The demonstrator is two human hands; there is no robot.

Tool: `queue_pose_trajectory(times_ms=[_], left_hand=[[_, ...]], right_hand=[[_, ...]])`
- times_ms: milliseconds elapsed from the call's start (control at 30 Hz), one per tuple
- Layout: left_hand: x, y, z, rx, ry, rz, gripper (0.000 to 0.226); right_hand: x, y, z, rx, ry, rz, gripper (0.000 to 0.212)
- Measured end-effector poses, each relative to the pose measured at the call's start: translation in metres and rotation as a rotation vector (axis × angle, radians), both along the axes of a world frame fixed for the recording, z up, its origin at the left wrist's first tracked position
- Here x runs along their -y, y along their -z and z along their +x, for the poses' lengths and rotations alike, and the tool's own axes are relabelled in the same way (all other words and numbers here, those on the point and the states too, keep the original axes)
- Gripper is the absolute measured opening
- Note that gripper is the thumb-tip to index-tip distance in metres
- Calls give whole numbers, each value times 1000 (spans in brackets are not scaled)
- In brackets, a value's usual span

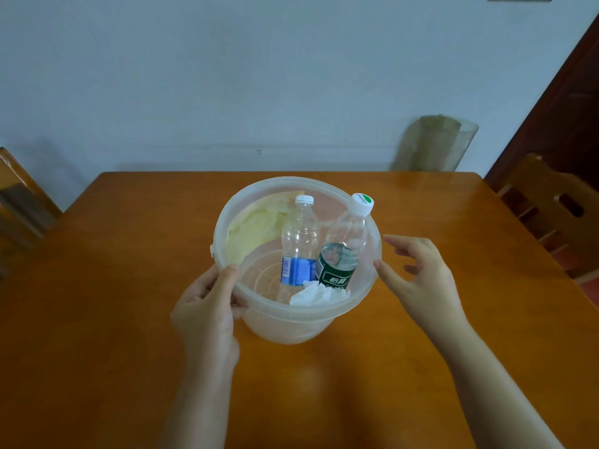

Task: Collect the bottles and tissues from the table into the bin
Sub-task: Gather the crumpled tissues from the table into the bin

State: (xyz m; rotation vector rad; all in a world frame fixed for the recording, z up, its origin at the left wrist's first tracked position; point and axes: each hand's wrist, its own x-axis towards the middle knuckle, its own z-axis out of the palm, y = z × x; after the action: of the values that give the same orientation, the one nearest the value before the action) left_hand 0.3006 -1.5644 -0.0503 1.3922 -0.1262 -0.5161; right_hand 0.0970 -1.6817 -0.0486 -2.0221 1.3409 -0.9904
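The wooden table (97, 319) fills most of my view, its orange-brown top running back to a pale wall. A wooden chair (551, 215) stands at its right side and part of another chair (19, 202) shows at the left edge. Behind the far right corner of the table a curled translucent sheet (434, 144) leans against the wall.

In the middle of the table stands the bin (291, 322), a translucent plastic bucket with a round rim, just in front of me. Something pale yellow clings to its inner wall on the far left side.

My left hand (207, 306) grips the near-left part of the rim, thumb hooked over the edge and fingers wrapped around the outside. My right hand (418, 273) is open beside the right side of the bin, fingers loosely curled and spread, holding nothing; its thumb tip is at the rim, and I cannot tell whether it touches.

Inside the bin, the blue-labelled bottle (298, 247) stands nearly upright, white cap on. Just to its right the green-labelled bottle (343, 251) leans toward the right rim, its white cap poking above the edge. At their bases, against the near wall, lies a crumpled white tissue (317, 294), touching both bottles.
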Motion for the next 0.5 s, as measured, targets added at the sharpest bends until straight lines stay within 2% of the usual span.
queue_pose_trajectory(times_ms=[200,433,500], left_hand=[[-8,2,8,22,87,-13,17],[-16,11,13,9,180,-3,16],[-20,13,13,4,205,-9,19]], right_hand=[[-13,5,7,74,51,146,40],[-34,12,15,139,168,162,46],[-39,17,15,228,229,215,46]])
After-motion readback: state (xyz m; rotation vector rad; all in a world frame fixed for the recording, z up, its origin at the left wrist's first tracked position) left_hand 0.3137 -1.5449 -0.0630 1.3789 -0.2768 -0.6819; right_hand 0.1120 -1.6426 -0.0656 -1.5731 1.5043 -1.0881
